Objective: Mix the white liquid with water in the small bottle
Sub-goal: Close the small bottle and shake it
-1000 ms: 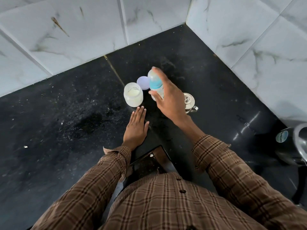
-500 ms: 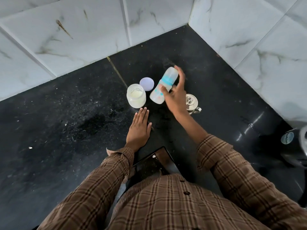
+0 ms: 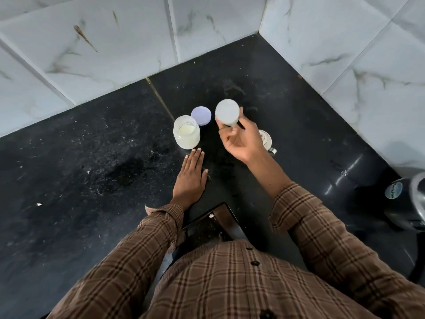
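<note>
The right hand [image 3: 241, 141] is held raised above the black surface [image 3: 69, 180], palm turned up and towards the camera, with the forearm reaching forward out of a brown checked sleeve [image 3: 322, 229]. The small bottle [image 3: 227, 112] is gripped in its curled fingers and thumb, tipped so that its round pale base faces the camera; the rest of the bottle is hidden behind that base and the fingers. The left hand [image 3: 190, 178] is laid flat on the surface, fingers straight and together, nothing held, its fingertips just short of the open jar [image 3: 186, 132] of white liquid. A pale purple lid [image 3: 201, 115] lies just beyond the jar, between it and the bottle. A small metal piece [image 3: 266, 140] is partly hidden behind the right hand.

Half a second earlier the bottle was held on a slant with its side and blue band in view; now it has been turned end-on, and the right hand has been rotated from back-up to palm-up. The left hand, the jar and the lid have stayed where they were.

The surface is dark polished stone, dusted with pale specks to the left of the left hand. It is met by white marbled wall tiles [image 3: 115, 42] on the far side and to the right. A dark appliance [image 3: 404, 203] with a round label stands well off to the right of the right hand.
</note>
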